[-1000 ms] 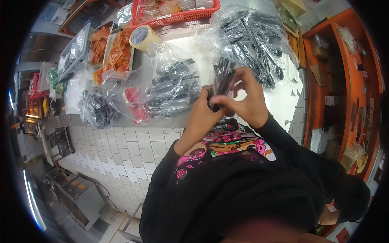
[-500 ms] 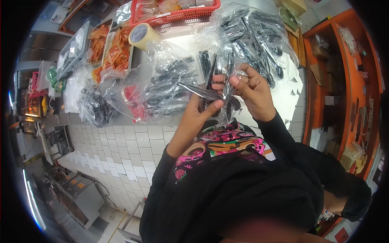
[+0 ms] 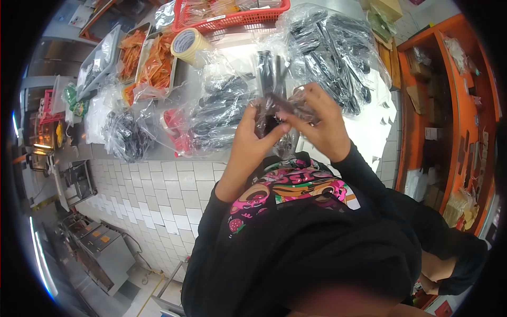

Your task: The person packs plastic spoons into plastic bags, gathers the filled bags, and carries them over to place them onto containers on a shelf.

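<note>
In the head view, my left hand [image 3: 249, 136] is closed around black plastic cutlery [image 3: 267, 122] in clear film, at the table's near edge. My right hand [image 3: 325, 127] is closed at its right side, its fingers gripping more black cutlery, smeared by motion. Exactly which pieces lie between the fingers is hard to make out. Just beyond the hands stand upright black handles [image 3: 264, 66]. A clear bag of black cutlery [image 3: 222, 113] lies left of my left hand. Beyond my right hand is a larger bag of black cutlery [image 3: 338, 53].
At left lie a red tape dispenser [image 3: 177, 129] and another clear bag with dark contents [image 3: 127, 134]. Farther back are tape rolls [image 3: 189, 46], metal trays of orange packets [image 3: 156, 61] and a red basket [image 3: 232, 22]. An orange shelf [image 3: 454, 116] stands at right.
The dark piece that my left hand held slanting leftward now lies across between both hands. My right hand has shifted slightly left and down, its fingers curled in more.
</note>
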Demonstrator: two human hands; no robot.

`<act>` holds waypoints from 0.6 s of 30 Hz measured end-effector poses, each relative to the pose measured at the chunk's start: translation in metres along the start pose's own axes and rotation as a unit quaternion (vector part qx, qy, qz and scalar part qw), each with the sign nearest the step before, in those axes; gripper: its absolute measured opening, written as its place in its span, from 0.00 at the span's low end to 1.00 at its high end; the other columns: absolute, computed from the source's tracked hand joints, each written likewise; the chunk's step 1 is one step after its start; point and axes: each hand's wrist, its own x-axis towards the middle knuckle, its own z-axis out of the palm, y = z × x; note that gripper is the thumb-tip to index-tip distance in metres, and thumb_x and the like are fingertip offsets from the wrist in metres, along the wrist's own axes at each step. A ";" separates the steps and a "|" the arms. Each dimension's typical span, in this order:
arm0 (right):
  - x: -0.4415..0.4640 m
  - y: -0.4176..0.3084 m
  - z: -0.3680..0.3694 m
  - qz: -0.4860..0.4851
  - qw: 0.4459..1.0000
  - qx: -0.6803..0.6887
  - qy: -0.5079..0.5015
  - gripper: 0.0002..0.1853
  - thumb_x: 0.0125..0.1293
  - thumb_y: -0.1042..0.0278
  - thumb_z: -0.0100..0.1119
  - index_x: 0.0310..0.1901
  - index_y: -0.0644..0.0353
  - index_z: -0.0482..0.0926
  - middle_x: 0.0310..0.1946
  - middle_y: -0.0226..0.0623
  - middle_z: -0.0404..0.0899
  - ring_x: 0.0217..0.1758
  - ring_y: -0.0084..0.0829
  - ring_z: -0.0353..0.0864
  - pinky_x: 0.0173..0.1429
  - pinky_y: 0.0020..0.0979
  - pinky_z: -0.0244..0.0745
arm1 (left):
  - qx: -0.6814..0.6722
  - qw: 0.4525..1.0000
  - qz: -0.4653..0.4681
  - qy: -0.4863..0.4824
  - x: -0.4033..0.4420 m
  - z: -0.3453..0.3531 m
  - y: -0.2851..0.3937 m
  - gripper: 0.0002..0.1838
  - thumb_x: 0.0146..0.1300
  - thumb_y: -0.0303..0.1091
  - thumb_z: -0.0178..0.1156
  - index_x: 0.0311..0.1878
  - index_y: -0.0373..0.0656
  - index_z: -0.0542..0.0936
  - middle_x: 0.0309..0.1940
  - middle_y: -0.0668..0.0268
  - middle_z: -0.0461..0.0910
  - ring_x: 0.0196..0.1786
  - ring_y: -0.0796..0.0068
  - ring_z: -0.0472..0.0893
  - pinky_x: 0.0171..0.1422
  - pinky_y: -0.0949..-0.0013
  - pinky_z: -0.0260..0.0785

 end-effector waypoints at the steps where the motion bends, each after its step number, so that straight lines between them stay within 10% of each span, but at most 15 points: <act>1: 0.001 0.001 -0.001 -0.009 0.998 0.048 0.034 0.12 0.60 0.67 0.64 0.40 0.63 0.74 0.32 0.33 0.73 0.29 0.26 0.71 0.32 0.25 0.69 | 0.001 1.000 -0.001 0.001 -0.001 -0.002 0.004 0.26 0.56 0.28 0.67 0.55 0.33 0.67 0.43 0.61 0.78 0.41 0.73 0.79 0.49 0.73 0.70; 5: -0.001 0.005 -0.013 0.214 0.906 0.353 0.096 0.08 0.63 0.69 0.62 0.41 0.60 0.75 0.30 0.24 0.70 0.26 0.10 0.65 0.28 0.17 0.61 | -0.132 0.988 -0.080 0.015 -0.003 -0.006 0.023 0.27 0.56 0.28 0.67 0.56 0.33 0.67 0.45 0.61 0.77 0.43 0.75 0.79 0.49 0.73 0.71; 8: -0.001 -0.001 -0.014 0.172 0.967 0.174 -0.070 0.14 0.59 0.65 0.67 0.43 0.61 0.77 0.31 0.25 0.70 0.25 0.10 0.65 0.27 0.16 0.58 | -0.126 0.990 -0.065 0.017 -0.004 -0.006 0.020 0.26 0.57 0.27 0.66 0.56 0.33 0.67 0.44 0.62 0.77 0.45 0.77 0.78 0.49 0.74 0.70; 18: -0.005 -0.009 -0.004 0.253 0.915 0.313 -0.032 0.11 0.63 0.65 0.62 0.43 0.61 0.77 0.22 0.23 0.74 0.16 0.11 0.63 0.20 0.17 0.55 | -0.205 0.975 -0.089 0.000 -0.006 -0.005 0.027 0.20 0.55 0.24 0.66 0.51 0.34 0.75 0.41 0.65 0.79 0.45 0.79 0.77 0.53 0.75 0.68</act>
